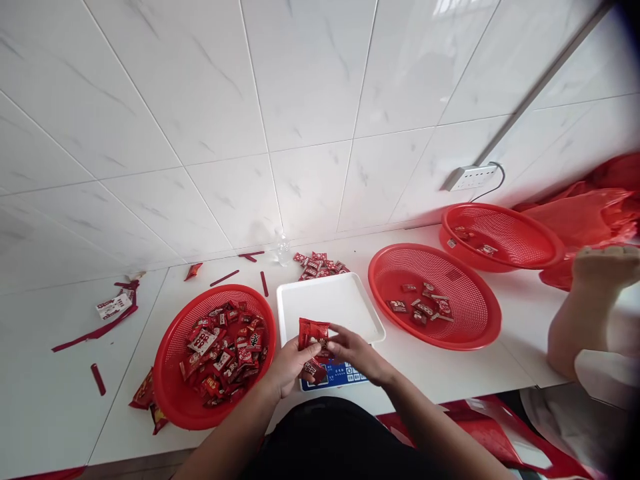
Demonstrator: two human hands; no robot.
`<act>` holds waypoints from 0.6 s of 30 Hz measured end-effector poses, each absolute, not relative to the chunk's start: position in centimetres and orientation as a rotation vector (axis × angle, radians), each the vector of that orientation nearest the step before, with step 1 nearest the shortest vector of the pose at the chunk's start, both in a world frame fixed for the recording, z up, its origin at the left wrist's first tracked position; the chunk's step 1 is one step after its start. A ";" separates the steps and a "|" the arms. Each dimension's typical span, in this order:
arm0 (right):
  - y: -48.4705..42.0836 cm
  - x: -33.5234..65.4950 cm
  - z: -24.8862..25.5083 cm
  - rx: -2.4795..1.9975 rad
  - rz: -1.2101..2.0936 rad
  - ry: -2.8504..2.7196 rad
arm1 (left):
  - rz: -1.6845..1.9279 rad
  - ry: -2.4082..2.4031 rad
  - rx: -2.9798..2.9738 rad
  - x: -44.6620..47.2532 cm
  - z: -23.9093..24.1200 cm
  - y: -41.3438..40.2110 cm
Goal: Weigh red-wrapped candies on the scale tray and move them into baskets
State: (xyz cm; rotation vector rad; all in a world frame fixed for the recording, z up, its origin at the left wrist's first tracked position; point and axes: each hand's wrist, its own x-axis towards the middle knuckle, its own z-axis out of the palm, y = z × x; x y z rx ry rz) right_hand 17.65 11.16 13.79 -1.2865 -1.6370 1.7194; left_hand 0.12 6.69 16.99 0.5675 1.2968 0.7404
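Note:
My left hand (pixel 291 363) and my right hand (pixel 356 352) are together just in front of a white tray (pixel 350 303) that sits on a scale (pixel 334 373). Both pinch a small red packet (pixel 313 331), held upright between them. My left hand also seems to hold another small sweet below the packet. A red basket (pixel 173 363) full of red wrapped sweets lies at my left. Another red basket (pixel 470 293) with a few sweets lies at my right.
A third red basket (pixel 520 230) stands at the far right by a socket strip (pixel 471 177). Loose sweets (pixel 320 265) and torn red strips (pixel 97 330) litter the white tiled floor. Another person's bare foot (pixel 590 300) rests at the right, beside red plastic bags (pixel 590 207).

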 end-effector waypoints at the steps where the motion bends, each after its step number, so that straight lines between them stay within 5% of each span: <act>1: 10.7 16.9 13.8 -1.249 1.788 -1.603 | 0.747 1.303 0.582 0.3 16.9 6.7; 18: 12.4 17.2 11.8 -1.345 1.834 -1.145 | 0.822 1.336 0.483 1.1 15.4 8.7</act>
